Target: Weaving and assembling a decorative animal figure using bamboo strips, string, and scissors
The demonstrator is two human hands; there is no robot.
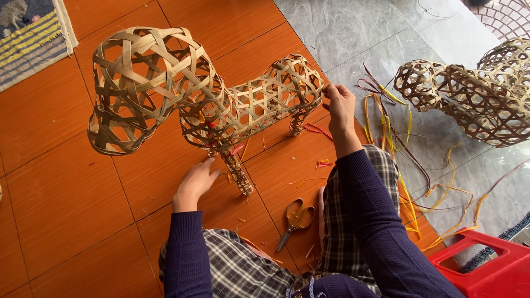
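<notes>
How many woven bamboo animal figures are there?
2: one woven figure on the orange tiles, touched by both hands; a second figure on the grey floor at right, partly cut off.

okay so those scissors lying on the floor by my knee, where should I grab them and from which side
Take the scissors by the orange loop handles, the end lying farther from you, near the woven bamboo animal's front leg. The blades point back toward your lap, so come down from above with your left hand, which looks nearest, and slip fingers into the loops.

The person wears a dark navy knitted sweater — long ribbed sleeves, drawstring at the front — over grey-and-white plaid trousers.
</notes>
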